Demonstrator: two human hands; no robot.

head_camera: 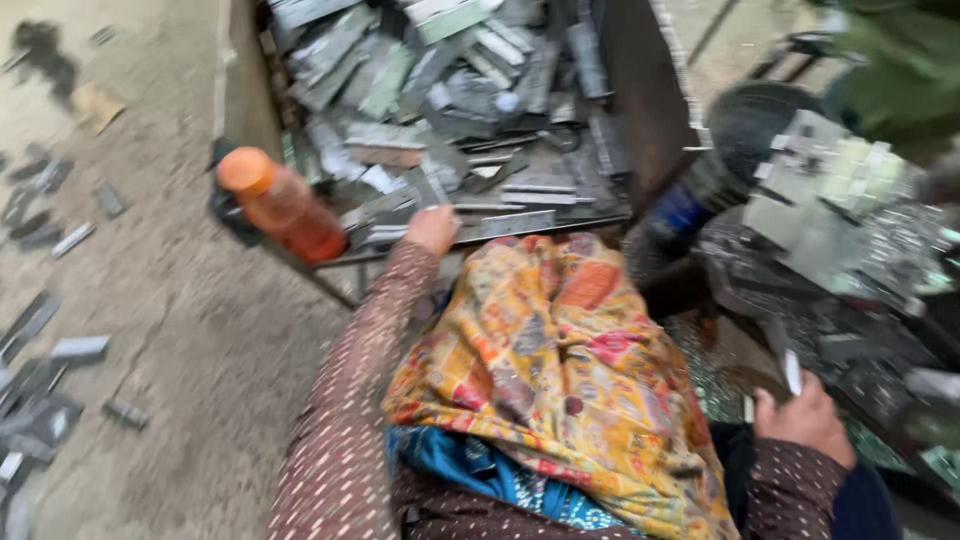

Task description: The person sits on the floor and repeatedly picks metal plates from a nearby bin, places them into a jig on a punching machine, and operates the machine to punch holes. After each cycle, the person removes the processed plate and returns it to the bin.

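My left hand [432, 228] reaches forward to the near edge of a metal bin [640, 110] filled with several grey metal strips and hinges [470, 90]; its fingers curl down among the pieces and what they touch is blurred. My right hand [803, 416] sits low at the right, closed around a thin light metal piece [792, 371] that sticks up from the fist. A yellow and orange patterned cloth [560, 370] covers my lap between both arms.
An orange bottle [282, 205] with an orange cap stands by the bin's left corner. Loose metal pieces [40, 390] lie on the dusty floor at left. A pile of metal parts [840, 230] sits at right, with a person in green [900, 70] behind it.
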